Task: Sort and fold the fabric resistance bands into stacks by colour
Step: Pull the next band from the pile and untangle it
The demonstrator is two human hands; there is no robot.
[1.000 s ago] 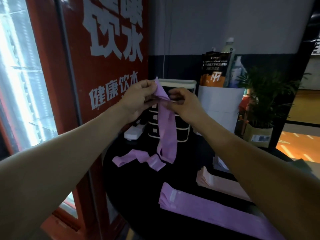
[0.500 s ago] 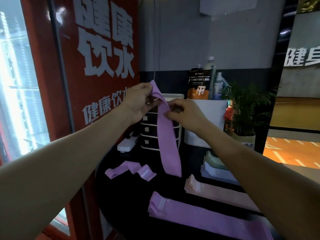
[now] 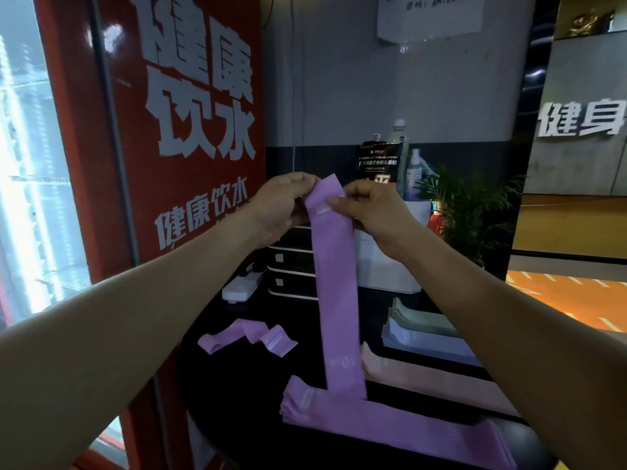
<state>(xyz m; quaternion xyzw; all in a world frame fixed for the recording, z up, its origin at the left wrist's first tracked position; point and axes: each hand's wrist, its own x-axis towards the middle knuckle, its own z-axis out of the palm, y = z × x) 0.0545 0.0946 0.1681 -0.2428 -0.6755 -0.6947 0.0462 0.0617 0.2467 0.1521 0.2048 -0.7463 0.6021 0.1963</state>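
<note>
Both forearms extend forward and upward. The left hand (image 3: 278,208) and the right hand (image 3: 369,212) each pinch the top end of a purple band (image 3: 336,283), which hangs straight down above the black table (image 3: 237,395). Its lower end overlaps the purple stack (image 3: 390,422) in view. A loose purple band (image 3: 247,339) lies left; pink stack (image 3: 431,378) right.

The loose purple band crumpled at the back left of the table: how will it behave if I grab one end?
Probably floppy: the loose purple band lies in soft kinks, and the held purple band hangs limp from both hands. Likely light, since it is thin fabric. It should trail and unfold, not lift as one piece.
</note>
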